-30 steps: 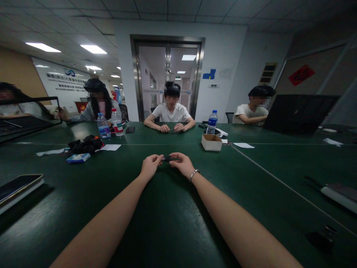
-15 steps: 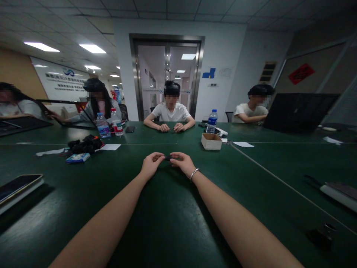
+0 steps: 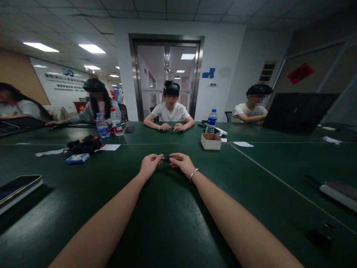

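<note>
A small dark stick-like object (image 3: pixel 166 159) is held level over the green table (image 3: pixel 167 208), between my two hands. My left hand (image 3: pixel 151 163) pinches its left end, where a lighter, silvery bit shows at the fingertips. The right end sits in the closed thumb and fingers of my right hand (image 3: pixel 182 163), which has a silver bangle (image 3: pixel 194 174) at its wrist. What exactly the object is, I cannot make out, as the fingers cover both ends.
A small cardboard box (image 3: pixel 211 142) and a water bottle (image 3: pixel 212 121) stand ahead to the right. Left are a black tangled heap (image 3: pixel 85 144), a blue packet (image 3: pixel 77 158) and a phone (image 3: pixel 19 188). A dark bottle-like item (image 3: pixel 323 234) is near right. Several people sit around the table.
My left hand has shifted slightly left, so more of the dark object shows between my hands. At the far left, a person has lowered a black-framed panel toward the table.
</note>
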The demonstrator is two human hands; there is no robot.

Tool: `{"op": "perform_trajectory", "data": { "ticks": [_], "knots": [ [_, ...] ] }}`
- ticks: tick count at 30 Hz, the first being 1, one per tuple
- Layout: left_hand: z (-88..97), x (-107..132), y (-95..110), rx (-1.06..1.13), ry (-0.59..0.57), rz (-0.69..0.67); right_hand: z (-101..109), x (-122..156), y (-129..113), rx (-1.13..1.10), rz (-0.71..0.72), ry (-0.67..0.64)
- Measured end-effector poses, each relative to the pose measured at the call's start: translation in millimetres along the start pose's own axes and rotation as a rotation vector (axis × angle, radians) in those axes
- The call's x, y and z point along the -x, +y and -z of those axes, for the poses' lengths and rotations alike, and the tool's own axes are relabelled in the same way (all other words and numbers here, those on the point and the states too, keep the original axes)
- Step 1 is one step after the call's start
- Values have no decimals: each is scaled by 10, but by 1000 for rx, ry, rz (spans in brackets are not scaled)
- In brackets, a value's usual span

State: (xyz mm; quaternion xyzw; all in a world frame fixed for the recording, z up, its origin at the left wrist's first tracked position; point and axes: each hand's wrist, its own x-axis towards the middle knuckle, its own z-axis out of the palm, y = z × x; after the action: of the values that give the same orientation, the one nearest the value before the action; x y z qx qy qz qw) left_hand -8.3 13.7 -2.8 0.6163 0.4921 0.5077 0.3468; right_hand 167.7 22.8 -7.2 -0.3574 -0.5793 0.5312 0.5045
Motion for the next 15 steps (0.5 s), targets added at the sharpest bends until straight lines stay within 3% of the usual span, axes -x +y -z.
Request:
{"op": "perform_trajectory", "data": {
  "ticks": [15],
  "knots": [
    [-3,1,-31,-183,28,59,14,18,-5,-69,15,-39]
  ]
}}
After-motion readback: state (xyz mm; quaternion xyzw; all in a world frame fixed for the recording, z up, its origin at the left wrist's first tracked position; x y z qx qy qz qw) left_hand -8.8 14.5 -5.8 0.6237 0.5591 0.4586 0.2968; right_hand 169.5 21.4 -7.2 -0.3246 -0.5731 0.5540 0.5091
